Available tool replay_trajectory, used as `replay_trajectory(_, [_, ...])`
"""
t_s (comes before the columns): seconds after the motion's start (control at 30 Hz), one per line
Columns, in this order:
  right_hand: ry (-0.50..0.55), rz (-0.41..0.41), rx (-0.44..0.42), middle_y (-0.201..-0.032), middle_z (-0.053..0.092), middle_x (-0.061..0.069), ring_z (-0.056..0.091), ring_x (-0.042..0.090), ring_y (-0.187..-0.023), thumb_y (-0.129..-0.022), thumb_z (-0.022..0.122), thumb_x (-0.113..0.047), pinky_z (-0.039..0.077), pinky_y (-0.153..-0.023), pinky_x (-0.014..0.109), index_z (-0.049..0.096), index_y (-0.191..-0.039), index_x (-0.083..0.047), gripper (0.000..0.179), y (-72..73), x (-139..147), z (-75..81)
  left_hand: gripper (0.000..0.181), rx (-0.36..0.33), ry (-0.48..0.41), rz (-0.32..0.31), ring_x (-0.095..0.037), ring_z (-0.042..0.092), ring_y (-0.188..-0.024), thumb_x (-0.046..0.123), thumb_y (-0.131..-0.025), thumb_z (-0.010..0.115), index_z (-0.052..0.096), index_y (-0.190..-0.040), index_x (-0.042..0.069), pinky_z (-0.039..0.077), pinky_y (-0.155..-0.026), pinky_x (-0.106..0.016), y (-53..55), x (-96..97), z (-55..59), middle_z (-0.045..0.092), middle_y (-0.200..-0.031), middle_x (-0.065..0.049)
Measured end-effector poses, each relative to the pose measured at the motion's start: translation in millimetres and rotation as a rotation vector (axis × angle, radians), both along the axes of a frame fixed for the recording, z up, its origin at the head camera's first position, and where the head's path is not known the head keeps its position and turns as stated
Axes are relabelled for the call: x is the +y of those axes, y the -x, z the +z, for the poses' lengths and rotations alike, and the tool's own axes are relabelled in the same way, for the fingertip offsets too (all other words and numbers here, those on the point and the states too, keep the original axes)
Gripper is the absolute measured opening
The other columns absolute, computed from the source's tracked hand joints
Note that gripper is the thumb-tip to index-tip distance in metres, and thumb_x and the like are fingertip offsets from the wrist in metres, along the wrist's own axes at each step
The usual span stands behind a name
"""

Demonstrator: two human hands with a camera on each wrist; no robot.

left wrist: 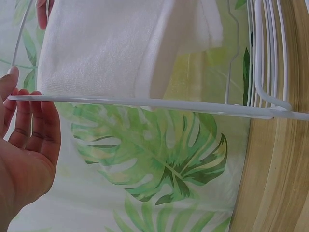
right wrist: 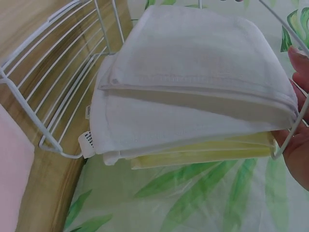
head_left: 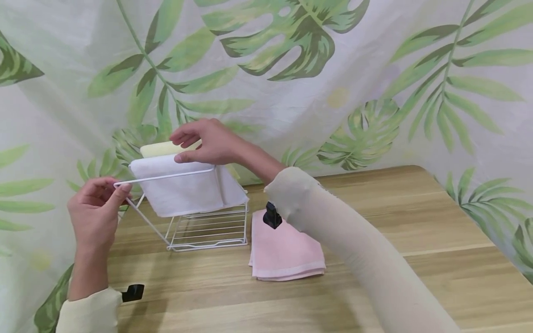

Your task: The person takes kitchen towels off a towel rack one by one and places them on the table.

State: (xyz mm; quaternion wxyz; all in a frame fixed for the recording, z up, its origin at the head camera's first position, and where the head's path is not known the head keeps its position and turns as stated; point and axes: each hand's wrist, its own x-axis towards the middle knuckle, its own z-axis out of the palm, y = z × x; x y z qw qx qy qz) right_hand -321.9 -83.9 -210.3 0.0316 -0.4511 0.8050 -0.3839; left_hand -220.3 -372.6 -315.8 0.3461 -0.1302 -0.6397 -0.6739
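A folded white towel (head_left: 179,189) stands slanted in a white wire rack (head_left: 208,240), with a yellow folded towel (head_left: 160,149) behind it. My left hand (head_left: 96,208) pinches the rack's upper front-left corner between thumb and fingers. Over the towels' top edges is my right hand (head_left: 212,141), its thumb tip at the white towel's upper edge and its fingers loosely bent above the yellow one. In the right wrist view the white towel (right wrist: 193,111) shows its folded layers, with small labels (right wrist: 87,145) near its lower end.
A pink folded towel (head_left: 287,254) lies flat on the wooden table (head_left: 408,286), right of the rack. Leaf-patterned cloth (head_left: 283,111) hangs behind the table. A small black mount (head_left: 272,216) sits at my right cuff, another (head_left: 133,292) at my left.
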Motion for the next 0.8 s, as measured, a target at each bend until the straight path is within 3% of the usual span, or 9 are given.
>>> replay_trajectory(0.2, [-0.063, 0.019, 0.046, -0.145, 0.070, 0.002, 0.070, 0.009, -0.128, -0.100, 0.078, -0.031, 0.054, -0.107, 0.016, 0.064, -0.147, -0.011, 0.052, -2.6, -6, 0.8, 0.017, 0.011, -0.012, -0.005, -0.015, 0.068, -0.065, -0.018, -0.087, 0.076, 0.068, -0.102, -0.018, 0.062, -0.062, -0.016, 1.1, 0.3, 0.1, 0.075, -0.081, -0.007])
replay_trajectory(0.33, [-0.080, 0.032, 0.033, -0.146, 0.069, 0.001, 0.069, 0.007, -0.128, -0.100, 0.079, -0.030, 0.053, -0.106, 0.013, 0.065, -0.146, -0.012, 0.052, -3.5, -9, -0.8, 0.016, 0.016, -0.029, -0.010, -0.016, 0.067, -0.063, -0.020, -0.086, 0.076, 0.067, -0.100, -0.018, 0.062, -0.061, -0.016, 1.3, -0.1, -1.4, 0.074, -0.080, -0.007])
replay_trajectory(0.47, [-0.095, 0.018, 0.009, -0.146, 0.070, -0.001, 0.069, 0.005, -0.129, -0.099, 0.080, -0.030, 0.052, -0.104, 0.010, 0.065, -0.146, -0.013, 0.052, -3.2, -12, -2.7, 0.017, 0.023, -0.048, -0.026, -0.016, 0.068, -0.063, -0.022, -0.086, 0.075, 0.067, -0.100, -0.019, 0.062, -0.060, -0.017, 1.8, -0.4, -2.6, 0.074, -0.080, -0.008])
replay_trajectory(0.8, [-0.175, -0.022, 0.044, -0.142, 0.073, -0.004, 0.068, 0.003, -0.128, -0.098, 0.081, -0.034, 0.050, -0.104, 0.010, 0.066, -0.146, -0.017, 0.054, -5.2, -12, -2.3, 0.018, 0.044, -0.062, -0.060, -0.016, 0.070, -0.065, -0.024, -0.085, 0.073, 0.066, -0.101, -0.021, 0.063, -0.061, -0.018, 2.2, 2.7, -4.4, 0.075, -0.081, -0.008])
